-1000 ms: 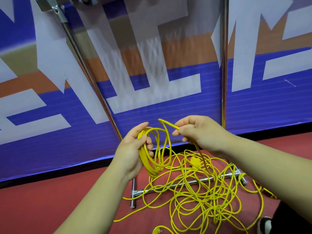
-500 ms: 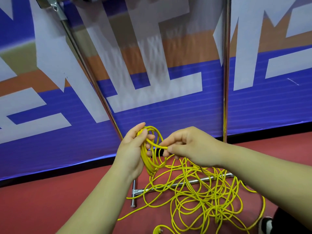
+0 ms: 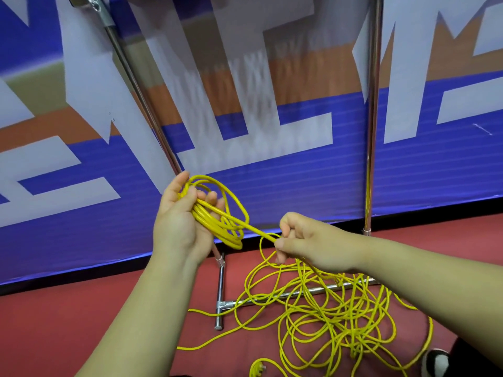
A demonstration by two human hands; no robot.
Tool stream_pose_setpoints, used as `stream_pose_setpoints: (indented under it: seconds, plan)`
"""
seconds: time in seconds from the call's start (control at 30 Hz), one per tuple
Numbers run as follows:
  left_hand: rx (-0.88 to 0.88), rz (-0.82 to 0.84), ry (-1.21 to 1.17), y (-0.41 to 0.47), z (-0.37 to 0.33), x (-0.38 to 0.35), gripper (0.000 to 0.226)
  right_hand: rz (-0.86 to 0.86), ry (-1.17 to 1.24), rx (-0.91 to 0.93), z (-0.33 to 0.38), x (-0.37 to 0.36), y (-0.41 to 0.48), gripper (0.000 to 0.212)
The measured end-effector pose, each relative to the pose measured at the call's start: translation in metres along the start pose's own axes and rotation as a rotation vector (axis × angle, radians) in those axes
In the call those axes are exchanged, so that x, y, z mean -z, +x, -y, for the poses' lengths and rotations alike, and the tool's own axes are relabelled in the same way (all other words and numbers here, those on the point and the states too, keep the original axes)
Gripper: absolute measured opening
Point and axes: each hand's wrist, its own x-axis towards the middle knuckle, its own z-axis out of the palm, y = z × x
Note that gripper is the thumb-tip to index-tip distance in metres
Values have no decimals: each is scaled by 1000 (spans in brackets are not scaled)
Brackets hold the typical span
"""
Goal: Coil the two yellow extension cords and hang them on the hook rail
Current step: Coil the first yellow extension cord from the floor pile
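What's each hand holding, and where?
Left hand grips the yellow cord by its coiled loops; right hand pinches its loose strand just off the coil.

1. Big printed banner point(image 3: 272, 186) fills the whole back. It's mostly blue with chunky white shapes and an orange band higher up, and the print gets kinda blurry near the top middle.
2. Black strip point(image 3: 54, 285) runs along the bottom edge of the banner, right where it meets the ground.
3. Red floor point(image 3: 68, 322), plain and matte.
4. Chrome frame point(image 3: 371, 131) stands in front of the banner. One upright is on the right, another pole leans off to the upper left, and its base bars lie flat on the floor.
5. Black and white shoe point(image 3: 435, 363) pokes in at the bottom right corner.
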Motion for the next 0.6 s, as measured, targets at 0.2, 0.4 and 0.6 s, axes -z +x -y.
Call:
stream_pose_setpoints:
  seconds: [0.2, 0.4, 0.6]
  plan:
    - [-36, -63, 43, 8, -6, 22, 26, -27, -95, -151, -22, 4, 2, 16]
    - [121, 121, 133, 4, -1, 28, 25, -254, -19, -123, -12, 6, 11, 13]
    - [122, 356, 673, -15, 21, 20, 22, -394, 148, 10, 15, 13, 6, 9]
